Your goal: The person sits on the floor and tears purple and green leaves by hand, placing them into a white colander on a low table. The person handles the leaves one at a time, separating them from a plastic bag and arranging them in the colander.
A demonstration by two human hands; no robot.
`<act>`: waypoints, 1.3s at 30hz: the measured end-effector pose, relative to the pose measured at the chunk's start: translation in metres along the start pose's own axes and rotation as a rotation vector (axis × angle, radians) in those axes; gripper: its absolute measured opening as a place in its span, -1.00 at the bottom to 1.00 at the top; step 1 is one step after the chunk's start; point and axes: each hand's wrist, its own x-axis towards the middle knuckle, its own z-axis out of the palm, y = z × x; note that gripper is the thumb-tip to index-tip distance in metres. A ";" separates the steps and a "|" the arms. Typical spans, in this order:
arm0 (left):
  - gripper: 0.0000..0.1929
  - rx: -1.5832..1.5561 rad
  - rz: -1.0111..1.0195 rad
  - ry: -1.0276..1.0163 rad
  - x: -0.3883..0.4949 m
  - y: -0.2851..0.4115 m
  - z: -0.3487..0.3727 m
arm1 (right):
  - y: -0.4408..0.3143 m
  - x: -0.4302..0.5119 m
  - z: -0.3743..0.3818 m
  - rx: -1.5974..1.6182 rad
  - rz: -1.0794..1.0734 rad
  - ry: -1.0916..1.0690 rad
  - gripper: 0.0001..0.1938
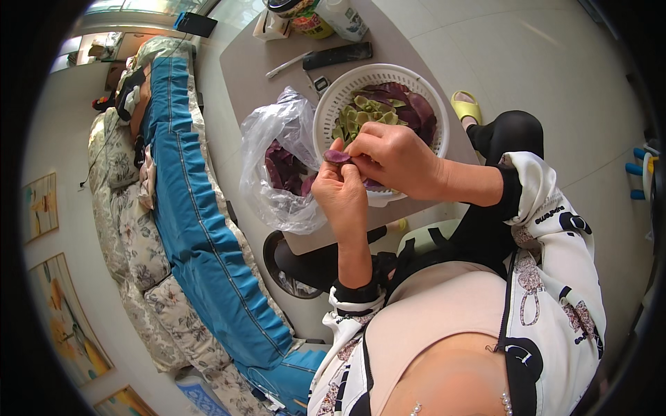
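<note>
Between both hands, over the near rim of a white plastic colander (pixel 444 109), is a purple bean pod (pixel 337 157). My left hand (pixel 341 192) pinches it from below and the left, while the fingertips of my right hand (pixel 398 158) grip its right end. Inside the colander lie green opened pods (pixel 364 115) and purple pods (pixel 419 110). Left of it stands an open clear plastic bag (pixel 260 135) with more purple pods (pixel 283 169) in it. Part of the colander is hidden behind my right hand.
On the table (pixel 242 62) are a dark elongated object (pixel 337 56), a white pen-like stick (pixel 287 65), a small digital device (pixel 321 84), a tissue pack (pixel 271 26), a patterned tub (pixel 309 26) and a white bottle (pixel 343 20). Below its edge stands a waste bin (pixel 270 268). A sofa (pixel 208 244) runs along the left.
</note>
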 end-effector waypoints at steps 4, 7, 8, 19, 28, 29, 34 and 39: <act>-0.66 0.012 0.008 -0.005 0.003 0.005 0.003 | 0.007 0.004 0.000 0.007 0.060 0.055 -0.91; -0.68 -0.009 0.014 -0.013 0.005 0.006 0.005 | 0.009 0.006 0.000 0.019 0.098 0.080 -0.90; -0.68 0.000 -0.004 -0.007 0.006 0.006 0.004 | 0.009 0.007 0.001 0.013 0.090 0.091 -0.90; -0.70 -0.099 -0.024 0.005 0.009 0.008 -0.001 | 0.014 0.018 -0.008 0.033 0.175 0.176 -0.87; -0.64 0.144 0.190 -0.077 0.021 0.009 -0.012 | 0.031 0.026 -0.046 0.125 0.334 0.063 -0.86; -0.60 0.210 0.219 -0.135 0.022 0.008 -0.011 | 0.033 0.024 -0.047 0.063 0.294 0.036 -0.84; -0.53 0.204 0.297 -0.122 0.022 0.006 -0.031 | 0.043 0.021 -0.055 -0.211 0.173 0.039 -0.66; -0.63 0.097 0.171 -0.010 0.005 -0.001 -0.074 | 0.042 0.014 -0.044 -0.520 -0.105 0.047 -0.33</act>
